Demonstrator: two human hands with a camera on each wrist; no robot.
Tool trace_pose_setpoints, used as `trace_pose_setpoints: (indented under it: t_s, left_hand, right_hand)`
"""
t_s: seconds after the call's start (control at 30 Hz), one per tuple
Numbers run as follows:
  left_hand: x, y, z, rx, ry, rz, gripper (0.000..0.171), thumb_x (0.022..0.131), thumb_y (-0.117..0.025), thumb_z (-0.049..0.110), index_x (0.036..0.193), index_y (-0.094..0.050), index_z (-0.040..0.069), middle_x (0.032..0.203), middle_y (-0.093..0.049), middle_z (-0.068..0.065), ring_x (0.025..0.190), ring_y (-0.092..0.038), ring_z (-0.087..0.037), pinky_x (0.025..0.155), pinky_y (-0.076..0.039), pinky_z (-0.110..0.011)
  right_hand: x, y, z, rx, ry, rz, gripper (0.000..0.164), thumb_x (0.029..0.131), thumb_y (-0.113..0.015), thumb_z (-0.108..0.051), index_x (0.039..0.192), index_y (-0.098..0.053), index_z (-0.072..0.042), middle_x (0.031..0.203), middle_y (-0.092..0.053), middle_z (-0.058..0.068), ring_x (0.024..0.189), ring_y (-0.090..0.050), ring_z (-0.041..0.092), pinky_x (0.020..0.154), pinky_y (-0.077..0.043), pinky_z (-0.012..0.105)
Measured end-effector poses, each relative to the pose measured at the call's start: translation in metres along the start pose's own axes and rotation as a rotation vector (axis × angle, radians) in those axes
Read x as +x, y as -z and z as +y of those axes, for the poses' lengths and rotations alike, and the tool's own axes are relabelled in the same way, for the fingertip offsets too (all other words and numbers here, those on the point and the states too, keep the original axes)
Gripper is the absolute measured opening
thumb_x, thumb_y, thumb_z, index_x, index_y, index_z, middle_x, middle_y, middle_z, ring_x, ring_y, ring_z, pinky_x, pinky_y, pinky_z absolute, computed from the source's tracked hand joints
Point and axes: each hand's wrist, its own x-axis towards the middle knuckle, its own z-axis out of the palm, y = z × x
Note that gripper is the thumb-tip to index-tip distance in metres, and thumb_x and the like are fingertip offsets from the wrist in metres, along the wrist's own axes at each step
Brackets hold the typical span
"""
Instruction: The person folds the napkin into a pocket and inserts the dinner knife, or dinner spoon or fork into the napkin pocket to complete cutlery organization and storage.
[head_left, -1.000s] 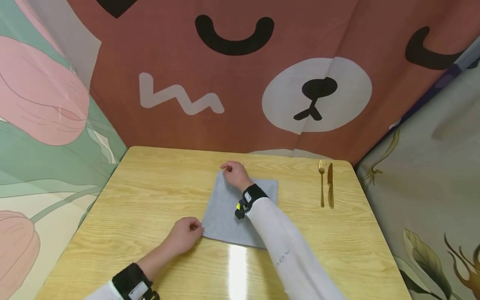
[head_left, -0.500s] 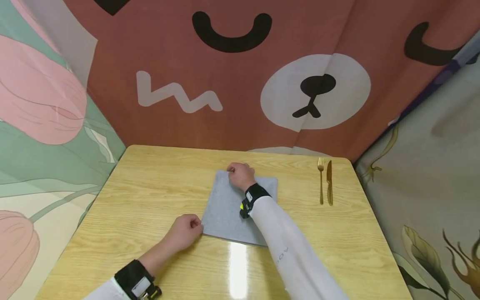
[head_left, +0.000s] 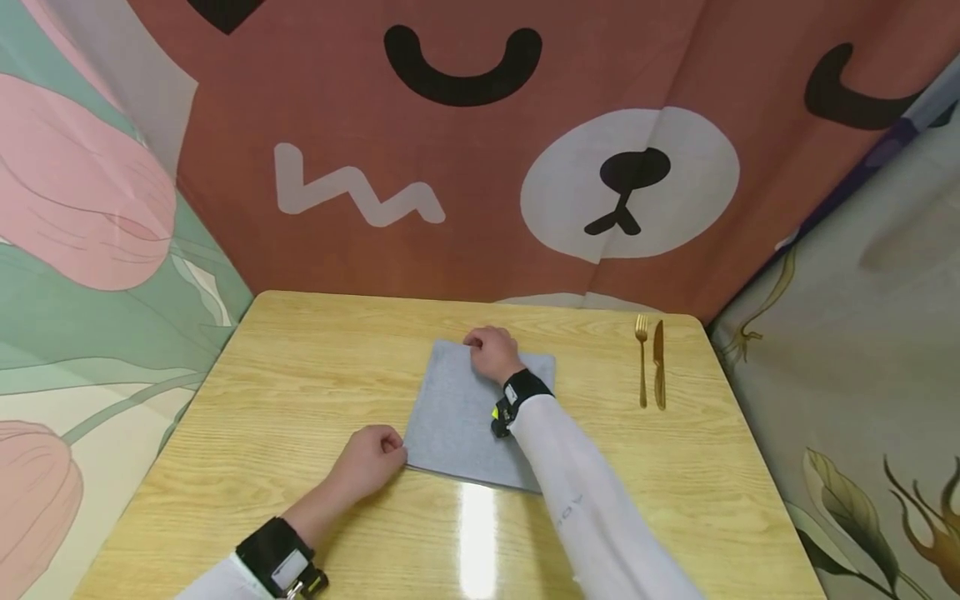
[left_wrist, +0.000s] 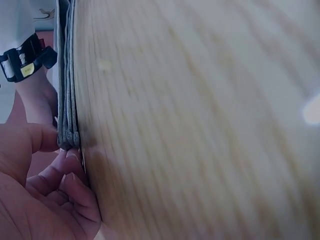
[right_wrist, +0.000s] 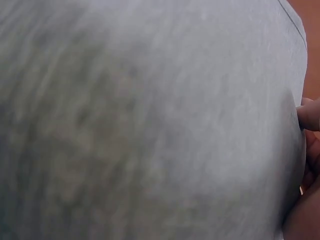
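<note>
Folded cloth (head_left: 450, 417) was pinched by left hand (head_left: 367, 460) and right hand (head_left: 495, 354); layers (left_wrist: 69, 95) between those fingertips (left_wrist: 49, 139) risked being skewed, should either side be tugged harder.

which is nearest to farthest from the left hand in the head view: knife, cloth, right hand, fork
1. cloth: its near left corner is pinched by the left hand
2. right hand: at the far edge of the cloth
3. fork: over to the right, left of the knife
4. knife: right beside the fork, on its far side from the left hand
</note>
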Motion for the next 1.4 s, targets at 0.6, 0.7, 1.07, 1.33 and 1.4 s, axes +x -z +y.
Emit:
trace_pose_setpoints:
  t_s: [0.6,0.7,1.07,1.33,1.4]
  left_hand:
    - [-0.002,-0.002,0.003,-0.02,-0.007,-0.001,0.007,0.088,-0.073,0.016,0.084,-0.069,0.012,0.072,-0.061,0.0,0.064,-0.055,-0.014,0.059,-0.046,-0.027]
    - [-0.003,-0.002,0.003,-0.02,0.0,-0.003,0.007,0.088,-0.073,0.016,0.084,-0.069,0.012,0.072,-0.061,0.0,0.064,-0.054,-0.014,0.058,-0.045,-0.027]
    - [-0.002,0.001,0.002,-0.009,0.003,0.005,0.008,0.089,-0.074,0.017,0.084,-0.069,0.012,0.073,-0.061,0.0,0.064,-0.055,-0.014,0.059,-0.046,-0.027]
    - [-0.003,0.001,-0.001,-0.006,-0.009,0.011,0.01,0.09,-0.075,0.018,0.084,-0.068,0.013,0.073,-0.061,0.0,0.065,-0.054,-0.014,0.059,-0.045,-0.027]
    - [-0.003,0.001,-0.002,-0.01,-0.016,0.009,0.01,0.09,-0.075,0.018,0.085,-0.068,0.013,0.074,-0.061,0.0,0.065,-0.054,-0.014,0.06,-0.045,-0.027]
  right_hand:
    - [-0.017,0.021,0.04,0.124,-0.022,0.152,0.021,0.101,-0.057,-0.021,0.106,-0.077,-0.014,0.107,-0.075,0.005,0.108,-0.065,0.026,0.106,-0.047,0.044]
    - [-0.019,0.026,0.047,0.191,-0.079,0.161,0.021,0.102,-0.057,-0.023,0.107,-0.076,-0.015,0.108,-0.075,0.005,0.106,-0.067,0.025,0.101,-0.052,0.044]
    - [-0.027,0.048,0.067,0.344,-0.268,0.126,0.023,0.103,-0.058,-0.035,0.11,-0.072,-0.019,0.112,-0.07,0.004,0.107,-0.061,0.026,0.099,-0.05,0.046]
    - [-0.033,0.063,0.073,0.387,-0.263,0.075,0.029,0.103,-0.059,-0.037,0.118,-0.072,-0.015,0.12,-0.069,0.008,0.11,-0.061,0.028,0.1,-0.05,0.047]
    - [-0.034,0.067,0.074,0.389,-0.259,0.053,0.03,0.103,-0.059,-0.037,0.121,-0.071,-0.015,0.123,-0.068,0.008,0.113,-0.06,0.029,0.102,-0.049,0.048]
